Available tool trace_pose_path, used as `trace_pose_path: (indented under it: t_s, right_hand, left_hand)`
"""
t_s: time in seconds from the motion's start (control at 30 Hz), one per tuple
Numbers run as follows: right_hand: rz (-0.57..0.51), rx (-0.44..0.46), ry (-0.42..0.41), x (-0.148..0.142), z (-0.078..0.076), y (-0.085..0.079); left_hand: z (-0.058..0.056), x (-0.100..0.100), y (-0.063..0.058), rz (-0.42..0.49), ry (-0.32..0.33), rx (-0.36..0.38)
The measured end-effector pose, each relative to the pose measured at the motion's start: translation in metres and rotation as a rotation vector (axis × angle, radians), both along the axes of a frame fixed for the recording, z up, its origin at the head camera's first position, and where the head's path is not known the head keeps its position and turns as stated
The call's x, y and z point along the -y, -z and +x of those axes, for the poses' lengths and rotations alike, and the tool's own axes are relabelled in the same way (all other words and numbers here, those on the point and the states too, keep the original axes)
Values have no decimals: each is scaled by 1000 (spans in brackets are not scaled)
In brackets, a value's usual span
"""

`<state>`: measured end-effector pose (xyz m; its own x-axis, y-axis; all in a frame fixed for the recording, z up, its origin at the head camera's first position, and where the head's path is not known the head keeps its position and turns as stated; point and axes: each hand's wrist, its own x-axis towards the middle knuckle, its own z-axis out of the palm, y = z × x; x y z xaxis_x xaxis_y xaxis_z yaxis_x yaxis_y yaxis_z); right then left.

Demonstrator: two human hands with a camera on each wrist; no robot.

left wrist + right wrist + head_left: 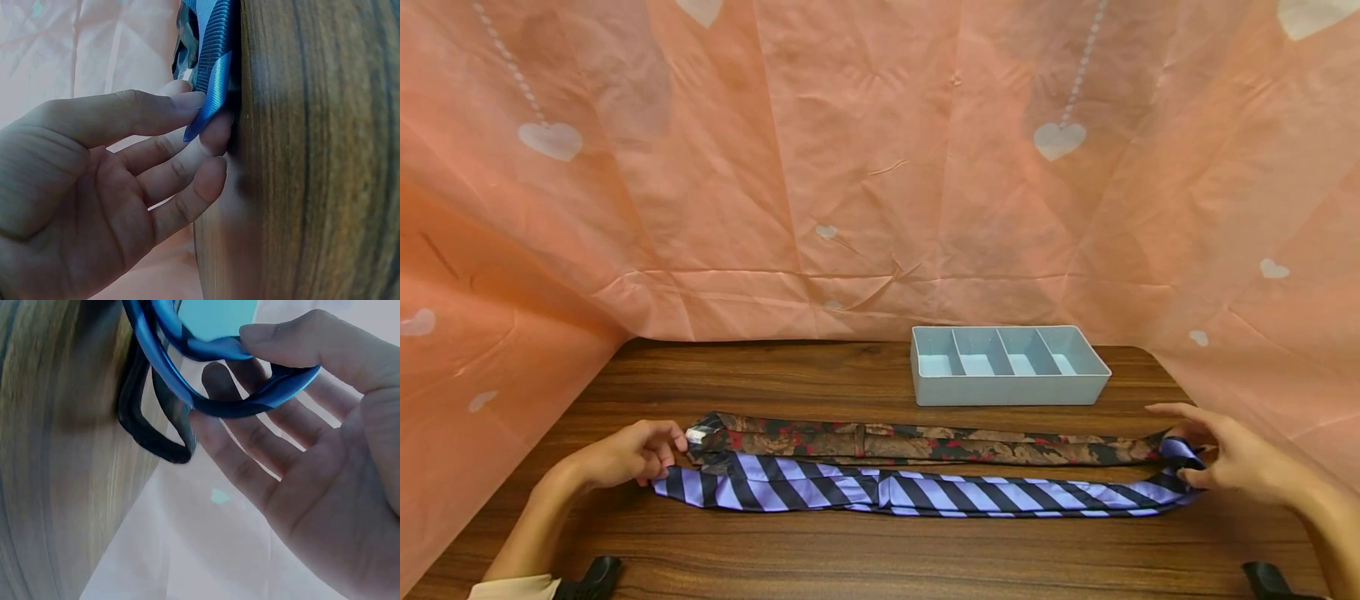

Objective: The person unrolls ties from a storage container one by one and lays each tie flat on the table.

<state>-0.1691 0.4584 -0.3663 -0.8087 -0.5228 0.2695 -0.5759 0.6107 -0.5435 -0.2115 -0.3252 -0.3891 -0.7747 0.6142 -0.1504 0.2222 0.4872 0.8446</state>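
Note:
A purple-and-black striped necktie (955,493) stretches across the wooden table, folded at the right into a loop. My left hand (632,457) pinches its left tip (215,97) between thumb and fingers. At the other end, my right hand (1232,454) holds the looped part (240,407), the thumb on one strand and the fingers behind it. Just beyond lies a brown floral necktie (962,443) with dark and red patches, alongside the striped one. Its left end (703,437) shows a dark lining and a white label beside my left fingers.
A pale grey-blue tray (1000,390) with several compartments stands at the back right of the wooden table (790,379). Pink-orange cloth (865,183) with white hearts surrounds the table at the back and both sides.

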Motion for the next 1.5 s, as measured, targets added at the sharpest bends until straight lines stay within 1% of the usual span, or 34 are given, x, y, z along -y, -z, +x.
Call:
trace_pose_path:
  t_s: [0.17,0.23,0.37,0.53,0.73,0.83,0.97,1.1,1.3,1.43,1.5]
  right_hand:
    - [-13,-7,-2,-9,3,-3]
    - [-21,10,-4,-12,4,-4]
    - [-44,78,-29,-21,5,-5]
    - [-45,114,-53,-30,6,-4]
    - [0,159,-16,-38,6,-5]
    - [1,113,-38,-41,5,-1]
    - [23,85,-51,-44,5,6]
    - [53,143,-32,-49,6,9]
    - [70,181,-27,-52,6,8]
    - [52,221,-55,-54,5,9]
    - [40,217,-76,-55,5,11]
  left_hand:
    - [1,0,1,1,-8,-5]
    - [1,0,1,1,-10,-8]
    - [0,0,1,-1,-12,-7]
    - [-1,0,0,-2,-2,-10]
    - [0,0,0,0,0,-12]
    - [-1,0,1,0,1,-18]
    - [-1,1,2,6,3,-15]
    - [0,1,3,22,11,-10]
    - [0,1,3,24,17,-12]
    - [0,1,3,26,21,-19]
    - [0,1,2,25,20,-22]
